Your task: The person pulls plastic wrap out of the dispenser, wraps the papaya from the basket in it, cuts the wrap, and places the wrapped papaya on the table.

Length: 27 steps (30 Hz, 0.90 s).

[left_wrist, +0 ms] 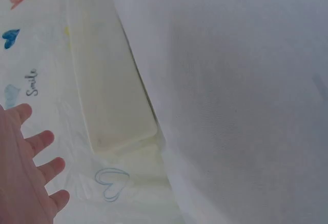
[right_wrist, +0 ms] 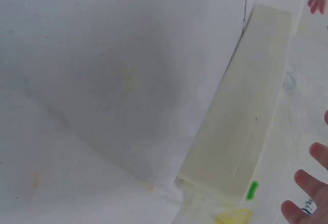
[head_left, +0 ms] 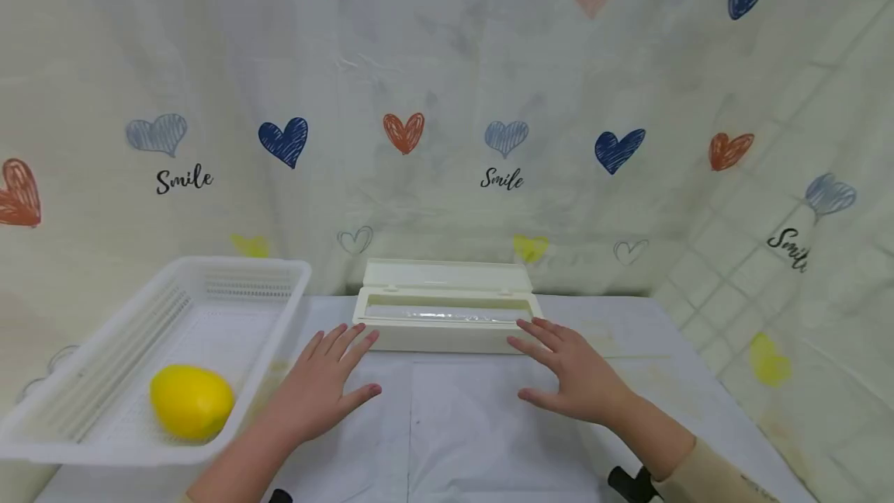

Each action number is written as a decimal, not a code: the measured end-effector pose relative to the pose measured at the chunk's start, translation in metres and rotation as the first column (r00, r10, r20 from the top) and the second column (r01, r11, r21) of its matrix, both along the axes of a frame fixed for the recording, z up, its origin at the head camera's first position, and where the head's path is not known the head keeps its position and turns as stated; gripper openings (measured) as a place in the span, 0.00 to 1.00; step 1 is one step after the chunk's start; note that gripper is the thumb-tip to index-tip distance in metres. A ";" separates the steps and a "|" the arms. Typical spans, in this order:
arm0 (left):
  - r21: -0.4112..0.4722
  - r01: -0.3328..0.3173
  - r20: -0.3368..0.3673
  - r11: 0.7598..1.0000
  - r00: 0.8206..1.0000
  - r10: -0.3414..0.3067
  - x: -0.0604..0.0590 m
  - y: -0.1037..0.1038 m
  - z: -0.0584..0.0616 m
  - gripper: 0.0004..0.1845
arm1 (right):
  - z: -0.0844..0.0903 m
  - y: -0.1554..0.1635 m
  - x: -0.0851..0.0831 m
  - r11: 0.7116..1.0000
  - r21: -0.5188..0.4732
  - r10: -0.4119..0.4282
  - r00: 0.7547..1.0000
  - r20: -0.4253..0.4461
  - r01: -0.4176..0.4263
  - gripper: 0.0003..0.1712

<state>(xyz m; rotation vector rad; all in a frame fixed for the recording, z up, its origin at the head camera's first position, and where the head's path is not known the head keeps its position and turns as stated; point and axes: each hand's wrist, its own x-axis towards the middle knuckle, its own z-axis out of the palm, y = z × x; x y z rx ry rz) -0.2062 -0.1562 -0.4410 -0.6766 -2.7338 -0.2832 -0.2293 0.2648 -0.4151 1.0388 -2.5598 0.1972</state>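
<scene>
Cream dispenser box (head_left: 444, 322), lid raised, clear film roll inside.

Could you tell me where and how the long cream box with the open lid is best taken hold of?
Probably by its two short ends, one hand each side: the box lies crosswise, left hand and right hand open near its front corners.

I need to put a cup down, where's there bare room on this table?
Bare tabletop lies right of the box, and between the left hand and right hand. The basket with the lemon crowds the left.
</scene>
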 end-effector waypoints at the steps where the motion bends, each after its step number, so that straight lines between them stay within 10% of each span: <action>1: 0.003 -0.005 0.002 1.000 1.000 0.005 -0.002 0.001 0.000 0.43 | 0.001 0.001 -0.002 1.000 -0.025 -0.009 1.000 0.024 0.010 0.40; 15: 0.059 -0.067 0.040 0.996 0.997 0.065 -0.042 0.004 0.003 0.38 | 0.020 0.004 -0.049 0.961 -0.216 -0.082 0.923 0.375 0.173 0.20; 27: 0.102 -0.104 0.177 0.989 0.981 0.085 -0.075 0.016 0.008 0.37 | 0.035 -0.002 -0.090 0.965 -0.067 -0.191 0.851 0.489 0.254 0.17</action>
